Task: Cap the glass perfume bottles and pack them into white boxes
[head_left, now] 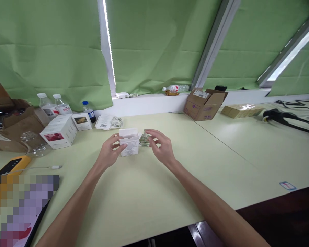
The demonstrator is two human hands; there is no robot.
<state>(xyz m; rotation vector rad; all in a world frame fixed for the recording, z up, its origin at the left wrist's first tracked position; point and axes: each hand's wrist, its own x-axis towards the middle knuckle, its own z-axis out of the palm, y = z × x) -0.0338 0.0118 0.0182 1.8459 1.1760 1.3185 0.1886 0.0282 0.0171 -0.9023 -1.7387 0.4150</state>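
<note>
Near the middle of the table, my left hand [110, 151] grips a small white carton [130, 145] by its left side, thumb across the printed front. The carton stands upright and its top flap is raised. Just to its right is a small clear glass bottle [143, 140], wide at the base and narrow at the top. My right hand [161, 145] is closed around the bottle's right side, fingers at its top and side. Part of the bottle is hidden behind the fingers.
White boxes [64, 132], several plastic bottles [63, 106] and a torn cardboard box [12, 137] stand at the left. A white packet [103, 122] lies behind my left hand. An open brown carton [202, 106] and a yellowish pack [240, 110] are at the back right.
</note>
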